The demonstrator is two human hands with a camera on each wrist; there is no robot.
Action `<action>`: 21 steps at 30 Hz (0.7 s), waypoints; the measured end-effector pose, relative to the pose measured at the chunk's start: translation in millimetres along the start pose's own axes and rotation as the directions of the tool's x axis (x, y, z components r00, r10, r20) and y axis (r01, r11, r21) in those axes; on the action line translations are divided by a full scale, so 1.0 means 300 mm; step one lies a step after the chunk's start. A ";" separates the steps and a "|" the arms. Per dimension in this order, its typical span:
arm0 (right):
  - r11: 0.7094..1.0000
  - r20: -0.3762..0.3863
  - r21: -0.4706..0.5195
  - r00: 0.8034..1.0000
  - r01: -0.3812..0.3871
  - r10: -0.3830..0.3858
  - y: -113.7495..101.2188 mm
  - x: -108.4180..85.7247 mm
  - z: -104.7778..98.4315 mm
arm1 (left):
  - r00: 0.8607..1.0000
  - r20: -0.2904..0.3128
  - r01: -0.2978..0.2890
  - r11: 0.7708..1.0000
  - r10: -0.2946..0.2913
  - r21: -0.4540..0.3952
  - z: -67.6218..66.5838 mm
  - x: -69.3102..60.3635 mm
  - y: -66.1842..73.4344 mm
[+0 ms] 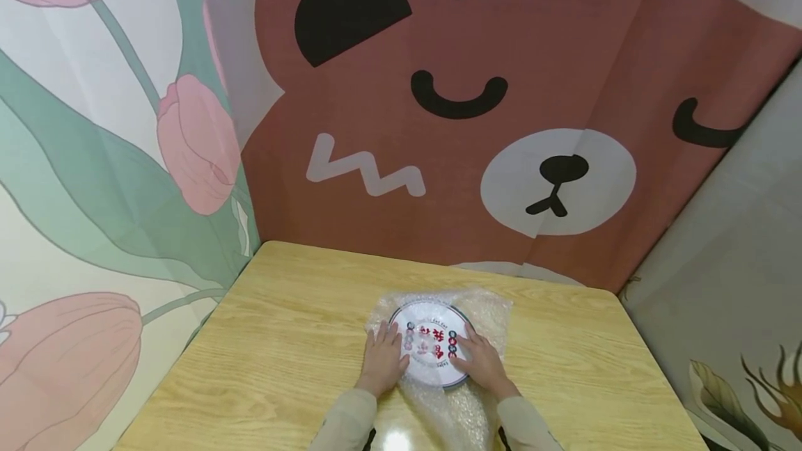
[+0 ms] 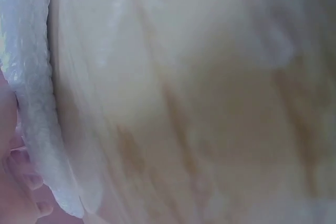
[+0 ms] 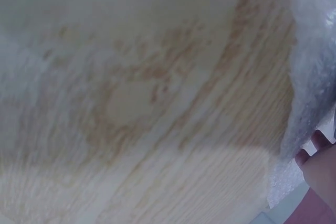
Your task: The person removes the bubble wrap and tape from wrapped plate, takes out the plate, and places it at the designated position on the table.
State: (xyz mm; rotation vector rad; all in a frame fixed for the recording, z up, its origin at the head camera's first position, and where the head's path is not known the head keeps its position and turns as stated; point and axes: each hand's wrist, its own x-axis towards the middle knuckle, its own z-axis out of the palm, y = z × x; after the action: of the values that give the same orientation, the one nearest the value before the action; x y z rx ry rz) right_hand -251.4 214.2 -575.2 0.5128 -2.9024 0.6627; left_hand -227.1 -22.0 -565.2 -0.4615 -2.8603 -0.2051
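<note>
One round white plate [image 1: 432, 346] with red characters lies on the counter [image 1: 276, 333], bubble wrap [image 1: 493, 319] spread around it and seemingly veiling part of its left side. From where I stand, the left hand [image 1: 382, 362] rests on the plate's left edge, fingers spread and fairly straight, its grip loose. The right hand [image 1: 482, 363] lies over the opposite edge, fingers reaching onto the printed face, its grip likewise slack; I can't tell whether either thumb pinches the wrap. Behind, a brown sleeping bear [image 1: 551, 68] fills the backdrop.
</note>
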 end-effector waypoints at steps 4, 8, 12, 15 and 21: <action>1.000 -0.017 -0.008 1.000 0.017 -0.017 0.001 -0.004 0.003 | 0.999 -0.037 -0.018 1.000 0.018 -0.003 0.008 0.010 0.002; 1.000 -0.021 -0.015 1.000 0.014 -0.014 0.001 -0.005 0.004 | 0.997 -0.063 -0.041 0.999 0.042 0.019 0.014 0.025 0.007; 1.000 -0.004 -0.007 1.000 -0.006 0.006 0.000 -0.005 0.005 | 0.994 -0.080 -0.066 0.997 0.069 0.046 0.015 0.037 0.012; 1.000 -0.005 -0.005 1.000 0.001 -0.001 0.000 -0.005 0.006 | 0.991 -0.100 -0.080 0.994 0.087 0.075 0.009 0.045 0.013; 1.000 -0.035 -0.018 0.999 0.013 -0.014 0.004 -0.004 0.012 | 0.989 -0.098 -0.105 0.990 0.114 0.089 -0.009 0.069 0.016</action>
State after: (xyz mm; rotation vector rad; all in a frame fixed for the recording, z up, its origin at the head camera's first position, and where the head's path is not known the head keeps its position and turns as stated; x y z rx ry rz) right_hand -250.9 213.9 -579.0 0.5125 -2.8669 0.6363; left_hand -244.0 -12.0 -557.0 -0.5720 -2.7219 -0.0861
